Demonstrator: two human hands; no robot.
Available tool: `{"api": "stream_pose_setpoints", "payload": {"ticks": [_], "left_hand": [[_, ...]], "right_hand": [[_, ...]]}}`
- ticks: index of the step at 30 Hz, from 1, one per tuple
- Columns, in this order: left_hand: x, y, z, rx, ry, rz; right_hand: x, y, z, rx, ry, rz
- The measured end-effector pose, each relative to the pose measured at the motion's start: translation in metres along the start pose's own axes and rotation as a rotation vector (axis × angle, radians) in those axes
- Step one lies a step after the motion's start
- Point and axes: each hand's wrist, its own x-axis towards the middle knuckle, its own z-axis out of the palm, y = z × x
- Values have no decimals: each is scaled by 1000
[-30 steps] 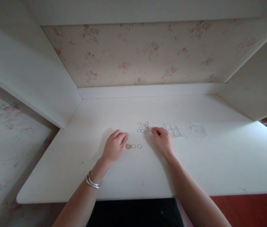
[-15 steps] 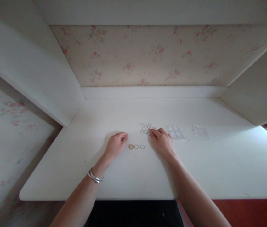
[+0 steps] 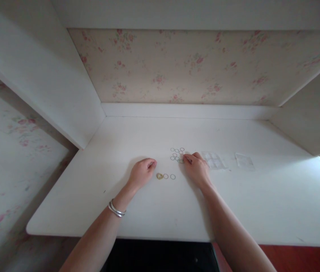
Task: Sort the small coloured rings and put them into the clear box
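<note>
Rings (image 3: 177, 154) are clustered on the white desk (image 3: 148, 211), touched at their near edge by the right hand (image 3: 196, 169), fingertips pinched together as before. Curled shut, the left hand (image 3: 142, 173) has stayed beside three separate rings (image 3: 165, 176).

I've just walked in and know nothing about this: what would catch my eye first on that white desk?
Two bare hands rest at the middle of the white desk. The right hand has its fingertips at a small cluster of thin rings, while the left hand, curled loosely, lies beside a short row of three rings, the leftmost one gold. A silver bracelet circles the left wrist, and two clear plastic packets lie to the right.
</note>
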Motion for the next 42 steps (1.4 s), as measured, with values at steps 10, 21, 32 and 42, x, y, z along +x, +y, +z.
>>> {"api": "stream_pose_setpoints", "payload": {"ticks": [10,21,32,42], "left_hand": [[1,2,-2,3,-8,11],[1,6,-5,14,-29,-24],[0,7,-8,60,-36,14],[0,6,-7,62,-42,20]], "right_hand": [[-1,5,2,200,74,38],[-24,-15,-3,362,108,-158],[-48,-33,4,161,-124,-510],[-49,-36,-1,161,-164,-546]]}}
